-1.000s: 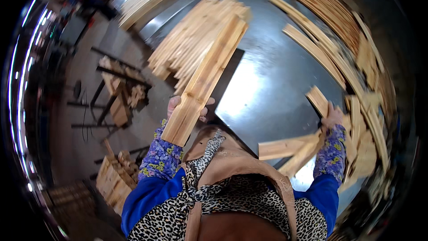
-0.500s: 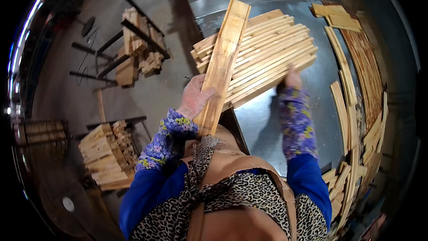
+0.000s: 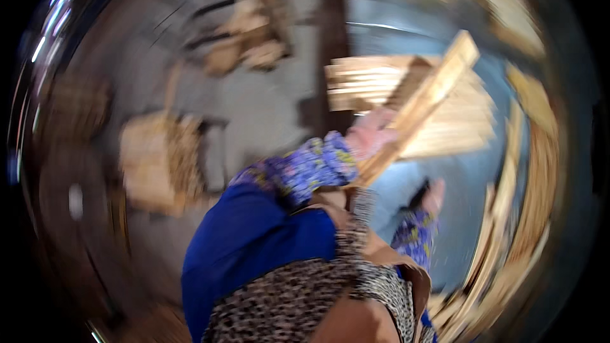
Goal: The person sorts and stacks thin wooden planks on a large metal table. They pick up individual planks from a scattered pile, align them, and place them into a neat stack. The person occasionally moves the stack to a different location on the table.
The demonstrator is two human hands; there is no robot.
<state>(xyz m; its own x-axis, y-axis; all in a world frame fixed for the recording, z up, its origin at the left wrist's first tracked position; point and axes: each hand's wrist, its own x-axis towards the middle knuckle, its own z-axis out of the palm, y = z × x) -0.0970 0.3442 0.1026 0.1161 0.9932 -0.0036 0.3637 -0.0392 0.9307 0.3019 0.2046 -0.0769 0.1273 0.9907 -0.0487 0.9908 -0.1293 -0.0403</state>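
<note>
- One long, pale board (image 3: 420,108) is slanting across the picture just right of the middle, its near end pointing at the person's waist and its far end reaching toward the upper right; it is passing in front of a stack of boards.
- The left hand (image 3: 368,134) is holding this board near its lower end, the grip wrapping its edge with the thumb side lying toward the upper face.
- The right hand (image 3: 434,195) is hanging over the bare metal of the table (image 3: 470,171), below the stack; nothing is showing in its grip, but blur is hiding the fingers, so I cannot tell how far they are spreading or whether they are touching the metal.
- The stack of boards (image 3: 457,121) is lying on the table behind the held board, its ends forming an uneven edge.
- Long strips of wood (image 3: 502,197) are running along the table's right side.
- Flowered cuffs (image 3: 305,168) are covering both forearms, and a blue sleeve (image 3: 248,235) is showing above the left one.
- Farther left, a block of stacked wood (image 3: 149,162) is standing near a heap of wood pieces (image 3: 251,32), above the grey floor (image 3: 260,101).
</note>
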